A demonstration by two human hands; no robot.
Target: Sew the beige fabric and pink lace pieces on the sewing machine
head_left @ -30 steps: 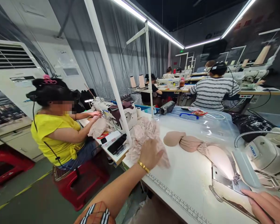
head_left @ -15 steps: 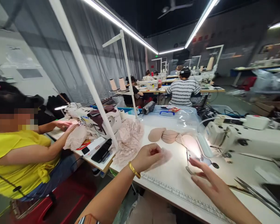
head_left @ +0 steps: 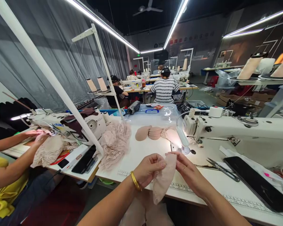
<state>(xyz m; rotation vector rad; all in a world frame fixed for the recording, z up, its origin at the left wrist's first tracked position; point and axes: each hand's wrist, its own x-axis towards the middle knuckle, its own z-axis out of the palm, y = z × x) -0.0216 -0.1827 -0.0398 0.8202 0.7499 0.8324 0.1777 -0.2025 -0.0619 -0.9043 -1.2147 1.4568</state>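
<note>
Between my hands, above the table's front edge, hangs a beige fabric piece (head_left: 164, 180) with a curved outline. My left hand (head_left: 148, 169), with a gold bangle at the wrist, pinches its left side between thumb and fingers. At the upper right edge, the fingers of my right hand (head_left: 187, 171) close on the same piece; its fingertips are partly hidden behind the cloth. Beyond them on the white table lies a row of beige cup-shaped pieces (head_left: 155, 133), reaching toward the sewing machine (head_left: 200, 125) and its lit needle area. More beige fabric hangs below, near my lap.
A ruffled lace heap (head_left: 115, 141) lies left of my hands. To the right are thread snips or scissors (head_left: 224, 169) and a black phone (head_left: 256, 182). A clear plastic bin (head_left: 153, 116) stands behind the table. At left a co-worker in yellow (head_left: 2, 194) handles lace at another machine.
My view has turned right. My left hand has brought the fabric piece nearer and lower, and my right hand has come off the table to take its other edge.
</note>
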